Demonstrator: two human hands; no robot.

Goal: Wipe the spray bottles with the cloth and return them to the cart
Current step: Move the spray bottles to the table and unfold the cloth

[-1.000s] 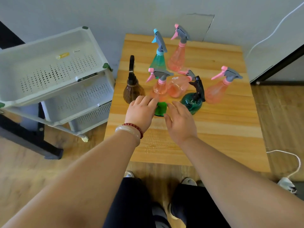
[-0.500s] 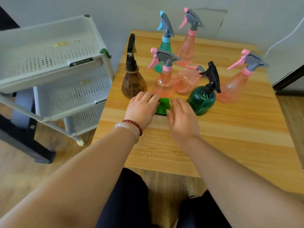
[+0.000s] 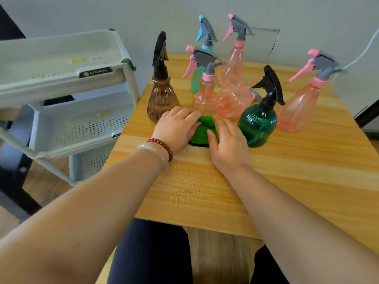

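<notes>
A folded green cloth lies on the wooden table, in front of several spray bottles. My left hand rests on the cloth's left side and my right hand on its right side, fingers flat. Behind them stand a brown ribbed bottle with a black trigger, a pink bottle, a dark green round bottle and a pink bottle at the right. Another pink bottle lies on its side. Further back stand a pink bottle and a light green bottle.
A white three-tier cart with perforated trays stands left of the table, close to its edge. Water droplets cover the table between my forearms. A white cable runs down the wall at the right.
The camera has come lower and closer to the table. Both hands have stayed on the green cloth, with hardly any shift.
</notes>
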